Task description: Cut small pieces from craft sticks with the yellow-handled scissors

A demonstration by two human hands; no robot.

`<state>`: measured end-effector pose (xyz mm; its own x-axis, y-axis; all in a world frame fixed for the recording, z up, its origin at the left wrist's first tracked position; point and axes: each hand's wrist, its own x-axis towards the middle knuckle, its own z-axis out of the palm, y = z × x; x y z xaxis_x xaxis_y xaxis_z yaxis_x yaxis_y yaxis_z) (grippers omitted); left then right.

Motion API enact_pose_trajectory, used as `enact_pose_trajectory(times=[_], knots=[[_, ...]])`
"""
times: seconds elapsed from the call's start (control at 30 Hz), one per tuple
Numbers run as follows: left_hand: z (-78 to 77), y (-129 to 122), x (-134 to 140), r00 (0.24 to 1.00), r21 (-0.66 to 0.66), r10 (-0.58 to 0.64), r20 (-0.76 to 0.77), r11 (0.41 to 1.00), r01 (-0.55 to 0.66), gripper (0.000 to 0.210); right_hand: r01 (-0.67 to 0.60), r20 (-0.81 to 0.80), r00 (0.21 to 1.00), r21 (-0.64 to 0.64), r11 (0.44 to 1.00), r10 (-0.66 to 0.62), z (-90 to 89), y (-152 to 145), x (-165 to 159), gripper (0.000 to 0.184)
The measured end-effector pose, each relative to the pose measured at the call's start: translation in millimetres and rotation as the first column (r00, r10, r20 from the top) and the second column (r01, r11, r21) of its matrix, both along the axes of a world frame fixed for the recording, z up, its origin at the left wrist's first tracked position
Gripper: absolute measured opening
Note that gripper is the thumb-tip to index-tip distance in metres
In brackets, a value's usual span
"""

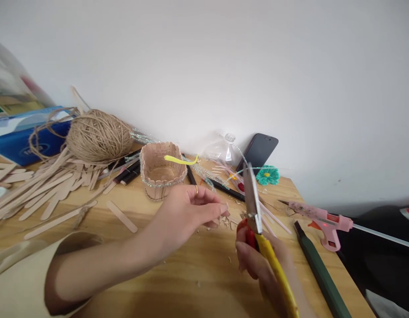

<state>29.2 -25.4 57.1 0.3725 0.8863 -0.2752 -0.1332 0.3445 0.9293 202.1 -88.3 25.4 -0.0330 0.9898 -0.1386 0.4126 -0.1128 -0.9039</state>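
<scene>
My right hand [264,260] is wrapped round a pair of scissors [254,198] with red and yellow handles, its metal blades pointing up and looking closed or nearly so. To its left, my left hand [194,210] is pinched, thumb against fingers; a tiny pale bit seems to show at the tips, too small to name. Small wood scraps [228,223] lie on the table just beyond those fingertips. Behind my left hand stands a small basket [154,192] of wooden stick pieces, banded with silvery tinsel cord. A yellow strip [177,160] rests across its rim.
A twine ball [98,134] and many craft sticks [58,190] fill the left, beside a blue tissue pack [35,145]. A clear bottle top [224,150], a phone [259,152] and a teal flower [268,175] stand behind. A pink glue gun [323,221] and green-handled tool [319,269] lie right.
</scene>
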Motion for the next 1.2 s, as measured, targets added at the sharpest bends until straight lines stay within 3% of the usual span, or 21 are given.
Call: enact_pose_trajectory(times=[0.1, 0.2, 0.47, 0.83, 0.9, 1.0, 1.1, 1.2], knots=[[-1.6, -2, 2, 0.999, -0.045, -0.039, -0.016, 0.998, 0.038, 0.006, 0.101, -0.092, 0.991, 0.044, 0.994, -0.097, 5.6, 3, -4, 0.017], [-3.0, -4, 4, 0.991, -0.061, -0.120, -0.057, 0.991, 0.116, 0.006, 0.153, -0.136, 0.981, 0.108, 0.982, -0.138, 9.0, 3, -8, 0.013], [-8.0, -8, 10, 0.954, -0.136, -0.239, -0.183, 0.967, 0.216, 0.009, 0.141, -0.199, 0.975, 0.226, 0.964, -0.096, 2.4, -3, -15, 0.014], [-10.1, -8, 8, 0.956, -0.182, -0.276, -0.102, 0.950, 0.254, 0.015, 0.174, -0.222, 0.969, 0.291, 0.941, -0.111, 2.3, 2, -18, 0.011], [-10.7, -7, 7, 0.952, -0.128, -0.265, -0.153, 0.960, 0.247, 0.012, 0.206, -0.270, 0.954, 0.272, 0.940, -0.131, 1.8, 2, -18, 0.013], [-13.4, -8, 5, 0.950, 0.102, -0.227, -0.214, 0.962, 0.253, 0.006, 0.261, -0.373, 0.910, 0.174, 0.950, -0.182, -4.0, 5, -16, 0.017], [-17.8, -10, 4, 0.947, 0.317, -0.240, -0.213, 0.900, 0.299, 0.014, 0.257, -0.516, 0.836, 0.071, 0.964, -0.186, -13.4, 7, -13, 0.019], [-21.0, -11, 4, 0.943, 0.400, -0.242, -0.227, 0.860, 0.316, 0.011, 0.211, -0.558, 0.815, 0.040, 0.977, -0.154, -18.9, 7, -11, 0.018]])
